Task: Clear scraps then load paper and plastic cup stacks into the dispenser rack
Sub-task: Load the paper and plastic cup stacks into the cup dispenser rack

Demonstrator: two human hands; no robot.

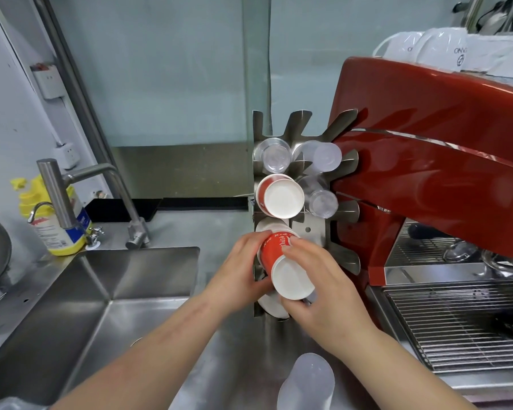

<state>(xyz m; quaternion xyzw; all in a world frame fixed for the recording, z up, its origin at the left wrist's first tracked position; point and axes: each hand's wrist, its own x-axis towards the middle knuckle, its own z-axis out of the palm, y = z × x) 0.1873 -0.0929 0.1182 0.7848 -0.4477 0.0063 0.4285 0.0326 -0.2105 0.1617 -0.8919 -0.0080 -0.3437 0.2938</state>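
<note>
head | left hand (240,272) + right hand (323,287) both wrapped around red paper cup stack (282,263) | stack at dispenser rack (314,232) lower-left slot | espresso machine (427,161) right of rack

Both hands, left (240,272) and right (323,284), forearms extended, fingers curled gripping.

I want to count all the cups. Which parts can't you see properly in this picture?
- Head view: how many cups are in the red paper cup stack; both hands cover its sides.
- White cups low in the dispenser rack: mostly hidden behind the right hand and left hand.
- Frosted plastic cup stack: cut off by the bottom edge.
- Clear cups in the rack: see-through and nested, uncountable.
</note>
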